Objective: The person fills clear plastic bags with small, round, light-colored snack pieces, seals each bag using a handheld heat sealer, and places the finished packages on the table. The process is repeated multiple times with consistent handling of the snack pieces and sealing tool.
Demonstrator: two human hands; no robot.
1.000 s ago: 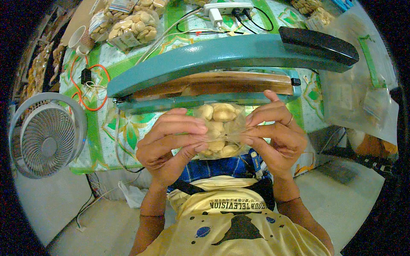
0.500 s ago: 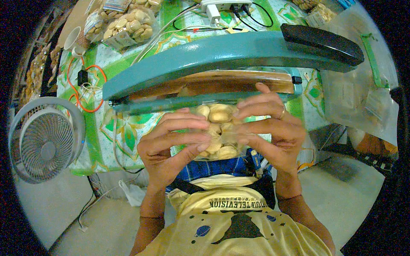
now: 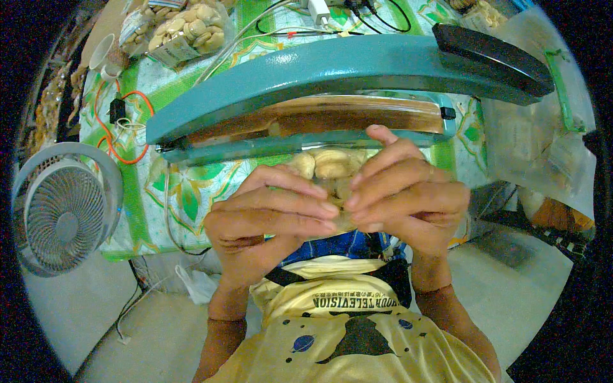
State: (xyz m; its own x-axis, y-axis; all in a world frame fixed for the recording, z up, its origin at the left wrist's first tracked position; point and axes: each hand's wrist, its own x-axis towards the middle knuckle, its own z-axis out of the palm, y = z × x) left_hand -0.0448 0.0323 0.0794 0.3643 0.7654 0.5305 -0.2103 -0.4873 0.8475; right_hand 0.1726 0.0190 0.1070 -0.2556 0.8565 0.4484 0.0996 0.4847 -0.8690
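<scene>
Gripped on one side by our left hand and on the other by our right hand, the clear bag of pale, rounded pieces sits close to the table's near edge, in front of our body. We grasp it with bent fingers that nearly meet over its middle — how firmly, we cannot tell, and they hide too much to show its long axis.

Just beyond the bag's far end lies the teal sealer, its length running left to right across the table, its lever arm raised. Both our hands are equally at the bag, but the right — one finger lifted — reaches nearer the sealer. More bags lie toward the table's far left corner.
</scene>
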